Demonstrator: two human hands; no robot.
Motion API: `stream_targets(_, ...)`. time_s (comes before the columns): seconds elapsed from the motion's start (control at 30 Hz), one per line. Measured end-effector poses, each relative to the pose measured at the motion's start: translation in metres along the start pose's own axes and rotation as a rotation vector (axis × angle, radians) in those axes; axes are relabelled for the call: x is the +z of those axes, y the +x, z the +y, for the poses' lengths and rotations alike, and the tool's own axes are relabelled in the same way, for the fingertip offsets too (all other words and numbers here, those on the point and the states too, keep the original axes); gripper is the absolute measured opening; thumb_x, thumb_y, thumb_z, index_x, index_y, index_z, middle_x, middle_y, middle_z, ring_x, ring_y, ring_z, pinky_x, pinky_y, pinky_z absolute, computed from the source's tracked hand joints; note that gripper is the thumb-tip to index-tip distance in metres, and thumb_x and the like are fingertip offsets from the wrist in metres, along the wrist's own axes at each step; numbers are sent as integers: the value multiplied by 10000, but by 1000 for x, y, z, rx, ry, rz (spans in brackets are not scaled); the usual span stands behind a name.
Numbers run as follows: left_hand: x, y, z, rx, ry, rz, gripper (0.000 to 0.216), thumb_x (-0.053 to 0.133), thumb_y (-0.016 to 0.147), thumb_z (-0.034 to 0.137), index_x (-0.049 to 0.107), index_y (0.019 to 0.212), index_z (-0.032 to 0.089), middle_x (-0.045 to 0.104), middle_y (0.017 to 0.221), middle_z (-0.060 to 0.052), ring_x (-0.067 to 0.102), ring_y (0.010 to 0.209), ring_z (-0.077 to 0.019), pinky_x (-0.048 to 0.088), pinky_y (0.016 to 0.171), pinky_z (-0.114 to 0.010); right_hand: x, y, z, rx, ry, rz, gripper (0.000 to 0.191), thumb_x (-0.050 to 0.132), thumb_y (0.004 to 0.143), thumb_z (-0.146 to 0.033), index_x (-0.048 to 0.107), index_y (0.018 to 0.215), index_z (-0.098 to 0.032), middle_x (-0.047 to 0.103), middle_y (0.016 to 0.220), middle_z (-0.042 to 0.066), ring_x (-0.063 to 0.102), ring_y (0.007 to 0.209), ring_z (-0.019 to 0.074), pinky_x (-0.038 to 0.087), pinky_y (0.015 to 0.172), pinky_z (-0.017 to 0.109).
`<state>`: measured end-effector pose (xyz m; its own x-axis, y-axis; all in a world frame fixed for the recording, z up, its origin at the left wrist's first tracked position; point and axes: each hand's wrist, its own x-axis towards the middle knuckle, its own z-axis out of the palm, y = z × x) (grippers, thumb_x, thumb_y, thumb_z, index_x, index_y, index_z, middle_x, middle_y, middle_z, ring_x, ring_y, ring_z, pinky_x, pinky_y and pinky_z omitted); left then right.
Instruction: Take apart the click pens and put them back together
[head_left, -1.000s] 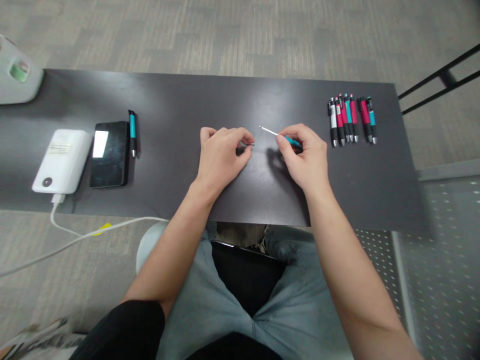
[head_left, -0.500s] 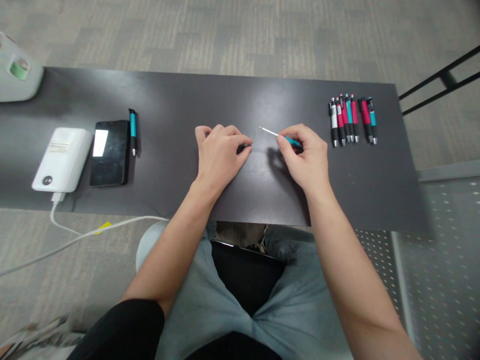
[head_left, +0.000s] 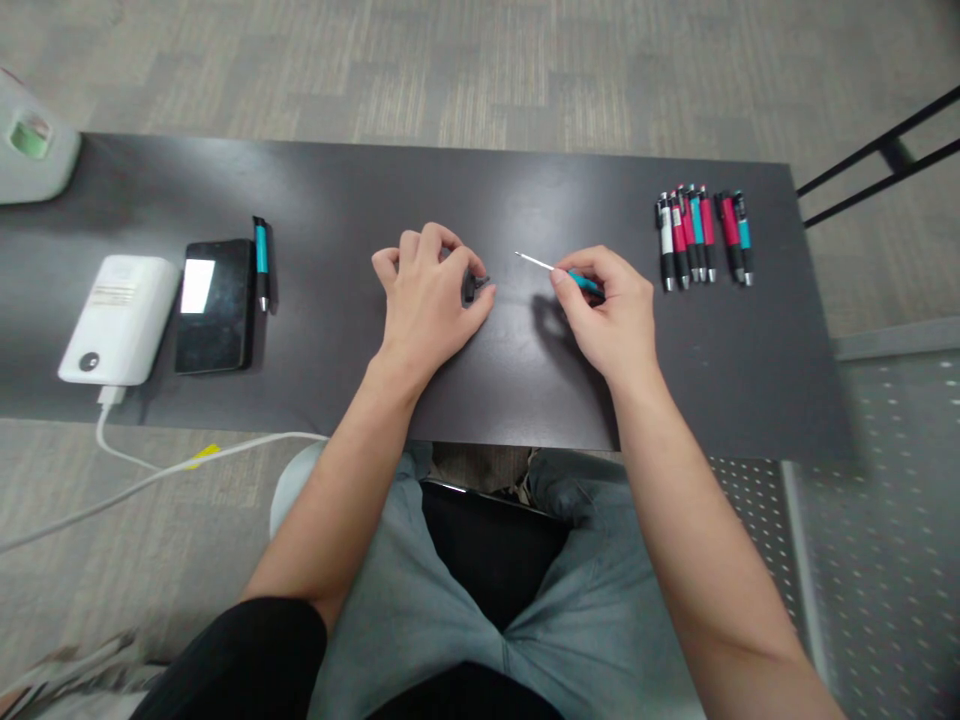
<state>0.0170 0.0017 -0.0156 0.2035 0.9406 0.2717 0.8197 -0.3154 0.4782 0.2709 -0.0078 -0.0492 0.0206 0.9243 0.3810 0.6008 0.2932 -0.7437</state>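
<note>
My left hand (head_left: pixel 429 305) rests low over the middle of the table, its fingers curled. Between its thumb and index finger is a small dark piece (head_left: pixel 471 288), partly hidden; it looks like a black pen part. To the right, my right hand (head_left: pixel 613 318) pinches the blue barrel (head_left: pixel 585 284) of an opened pen. A thin whitish refill (head_left: pixel 534 261) sticks out of that barrel toward my left hand, its tip apart from the dark piece.
Several pens (head_left: pixel 694 238) lie side by side on the dark table (head_left: pixel 480 400) at right. At left are a blue and black pen (head_left: pixel 261 262), a black phone (head_left: pixel 215 325) and a white power bank (head_left: pixel 121 318) with a cable (head_left: pixel 150 487). A whitish container (head_left: pixel 37 150) stands at the far left.
My left hand has shifted slightly left and its knuckles have lifted, so more of the dark piece shows. My right hand with the pen barrel has hardly moved.
</note>
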Motion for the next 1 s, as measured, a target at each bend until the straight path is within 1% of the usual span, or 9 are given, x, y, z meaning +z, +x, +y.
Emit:
stream_targets(0.17,3,2,7,19,-18,-1,113,785,1101,357,849,1191,334,826,1526,-153,630,1494,-530,415,1236,-740,-1,0,-2,-16,6,-5,125,795,1144,-434,827,1045,-366,826,992,54,764,912,294,629,823,470)
stream_targets(0.4,4,1,6,72,-70,-44,188,784,1085,300,955,1115,373,893,1265,-93,663,1413,-493,378,1278,-797,-2,1,-3,-17,8,-21,123,793,1150,-436,812,1079,-337,816,1028,64,769,954,301,629,892,465)
stream_targets(0.5,4,1,6,73,-81,-58,214,781,1091,310,979,1105,391,901,1238,-89,666,1383,-485,377,1279,-818,-1,1,-5,-19,13,-20,135,793,1147,-441,809,1074,-329,815,1024,60,755,930,286,622,870,451)
stream_targets(0.7,5,2,1,72,-98,-59,266,766,1095,331,1004,1164,429,882,1130,-101,654,1342,-470,376,1291,-827,-1,0,-5,-12,18,-26,154,803,1152,-472,820,1060,-349,820,1003,60,732,899,286,620,808,458)
stream_targets(0.87,6,3,1,63,-102,-79,287,723,1123,335,996,1116,422,881,1141,-97,661,1299,-454,373,1276,-808,-1,0,-6,-60,48,-13,146,776,1146,-402,811,1025,-328,819,973,64,713,839,271,591,762,458)
stream_targets(1.0,7,3,6,31,-83,-115,286,705,1143,328,982,1105,389,882,1172,-106,684,1274,-449,355,1266,-789,-1,0,-7,-63,20,-16,120,774,1139,-380,815,1043,-319,815,980,55,725,859,264,601,778,444)
